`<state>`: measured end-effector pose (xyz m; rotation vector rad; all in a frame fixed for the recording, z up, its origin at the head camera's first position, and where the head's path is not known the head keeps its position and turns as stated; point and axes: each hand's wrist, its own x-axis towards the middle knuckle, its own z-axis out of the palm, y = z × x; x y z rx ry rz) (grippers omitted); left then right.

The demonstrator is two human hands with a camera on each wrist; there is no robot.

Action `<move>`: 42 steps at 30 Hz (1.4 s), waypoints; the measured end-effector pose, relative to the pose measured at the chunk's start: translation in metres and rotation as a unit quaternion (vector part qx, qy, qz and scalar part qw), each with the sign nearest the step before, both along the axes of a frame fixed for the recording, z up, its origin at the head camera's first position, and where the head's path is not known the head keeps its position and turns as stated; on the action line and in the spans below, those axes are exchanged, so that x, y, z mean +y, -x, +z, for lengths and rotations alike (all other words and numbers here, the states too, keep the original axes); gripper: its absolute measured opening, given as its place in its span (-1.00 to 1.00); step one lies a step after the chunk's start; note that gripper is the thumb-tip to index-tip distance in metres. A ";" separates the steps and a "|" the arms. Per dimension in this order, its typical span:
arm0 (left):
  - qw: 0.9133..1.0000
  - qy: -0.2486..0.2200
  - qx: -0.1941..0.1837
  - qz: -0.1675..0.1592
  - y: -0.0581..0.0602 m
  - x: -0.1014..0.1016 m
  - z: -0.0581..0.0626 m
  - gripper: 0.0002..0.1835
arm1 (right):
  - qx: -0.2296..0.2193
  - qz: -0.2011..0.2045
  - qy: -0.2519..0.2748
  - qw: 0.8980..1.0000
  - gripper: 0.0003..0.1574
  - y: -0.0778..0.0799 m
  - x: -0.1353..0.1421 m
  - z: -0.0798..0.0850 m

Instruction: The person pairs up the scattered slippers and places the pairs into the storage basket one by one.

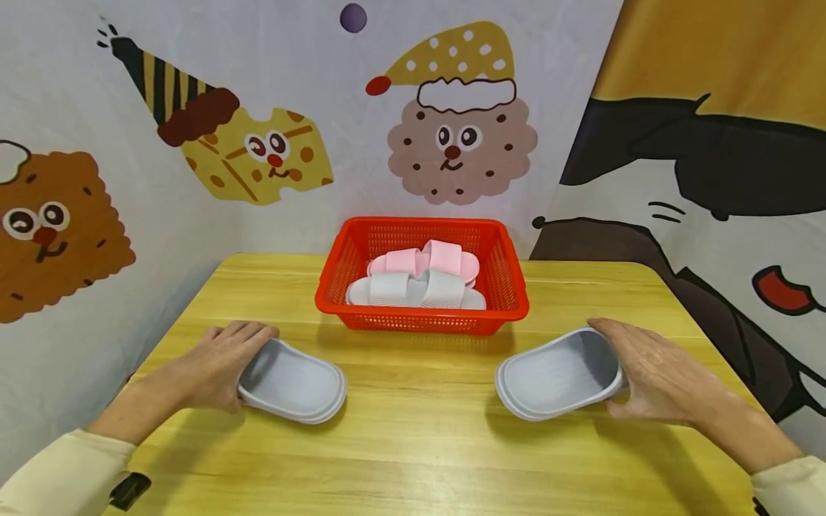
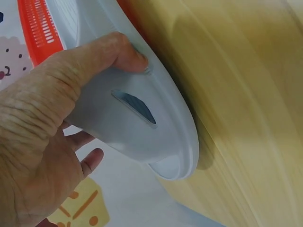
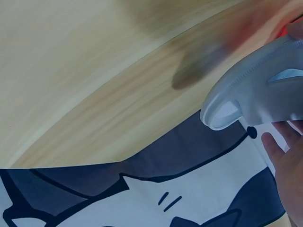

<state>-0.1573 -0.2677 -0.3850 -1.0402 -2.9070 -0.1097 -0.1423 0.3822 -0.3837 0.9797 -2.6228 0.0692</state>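
Note:
My left hand (image 1: pixel 222 365) grips a grey slipper (image 1: pixel 300 387) by its upper, heel end pointing toward the middle of the table. In the left wrist view the thumb presses the upper beside a slot, fingers on the far side. A matching grey slipper (image 1: pixel 548 376) is in my right hand (image 1: pixel 665 376), held by its upper, its heel also facing inward. Part of that slipper (image 3: pixel 265 90) and a few fingers show at the right edge of the right wrist view. Both slippers are low over the table, a wide gap between them.
Behind the slippers a red plastic basket (image 1: pixel 419 322) stands at the table's back edge. Inside it lie pink slippers (image 1: pixel 445 258) and pale grey slippers (image 1: pixel 390 290) in front of them. The yellow wood-grain table (image 1: pixel 419 444) meets a cartoon-printed cloth (image 1: pixel 361 179) behind.

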 end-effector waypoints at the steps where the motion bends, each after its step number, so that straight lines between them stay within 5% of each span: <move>1: 1.000 -0.004 -0.002 -0.001 0.000 0.002 0.000 0.23 | 0.000 0.002 0.002 1.000 0.50 0.000 -0.001 0.001; 15: 0.998 -0.052 0.011 -0.020 -0.003 0.018 0.000 0.16 | 0.006 0.016 0.018 1.000 0.50 -0.001 -0.016 0.002; 42: 0.995 -0.079 -0.049 -0.029 -0.005 0.058 -0.003 0.14 | 0.026 0.046 0.031 0.998 0.47 0.004 -0.045 -0.004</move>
